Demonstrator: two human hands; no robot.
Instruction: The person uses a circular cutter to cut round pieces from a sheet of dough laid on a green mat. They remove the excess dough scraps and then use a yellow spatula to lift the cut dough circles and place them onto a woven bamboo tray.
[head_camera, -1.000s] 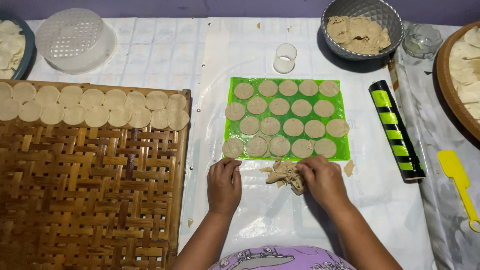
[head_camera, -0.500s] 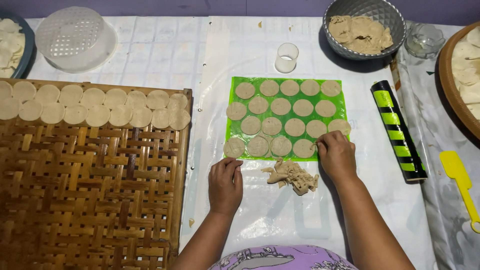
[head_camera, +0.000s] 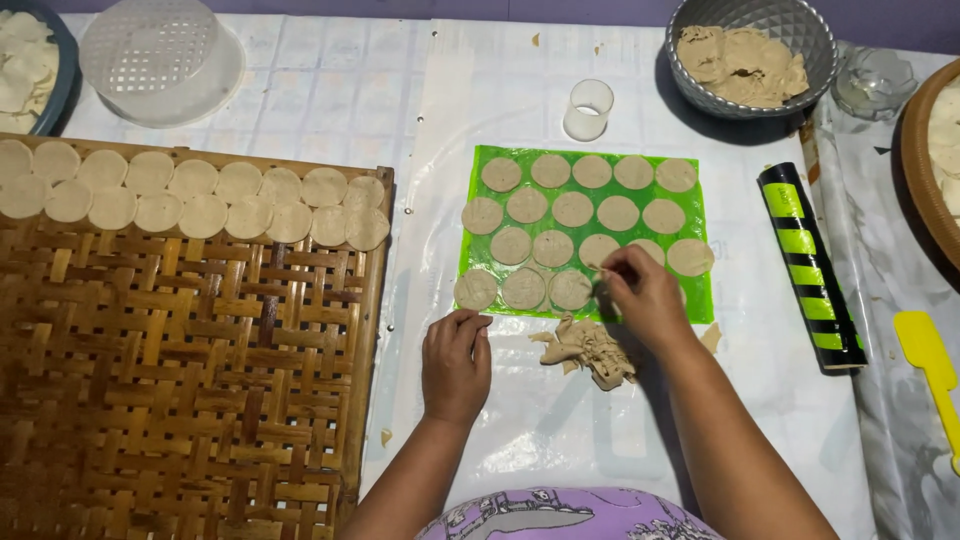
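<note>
Head view, looking down on a desk (head_camera: 300, 90) covered with clear plastic sheeting. Compared with half a second before, the right hand (head_camera: 645, 292) has shifted left along the near edge of the green mat (head_camera: 700, 300); its fingers (head_camera: 612, 268) are now pinched together at the rim of a dough disc (head_camera: 598, 250) in the lower rows, though whether they actually grip dough cannot be told. The left hand (head_camera: 456, 362) remains where it was, palm down on the sheeting just off the mat's near-left corner, fingers loosely extended and holding nothing. The heap of dough scraps (head_camera: 588, 350) lies unchanged between the two hands, near the desk's front edge.

The mat is a bright green rectangle at mid-desk carrying four rows of pale round discs. To its right lies a black cylindrical roller (head_camera: 810, 268) banded with green stripes, and a yellow spatula (head_camera: 930, 365) sits at the right edge. A small clear cup cutter (head_camera: 587, 108) stands beyond the mat's far edge. A grey bowl of dough (head_camera: 752, 55) occupies the far-right corner; an upturned clear perforated basket (head_camera: 160, 55) sits toward the far-left corner. A woven bamboo tray (head_camera: 180, 380) fills the left side, with cut discs (head_camera: 200, 200) overlapping along its far edge.
</note>
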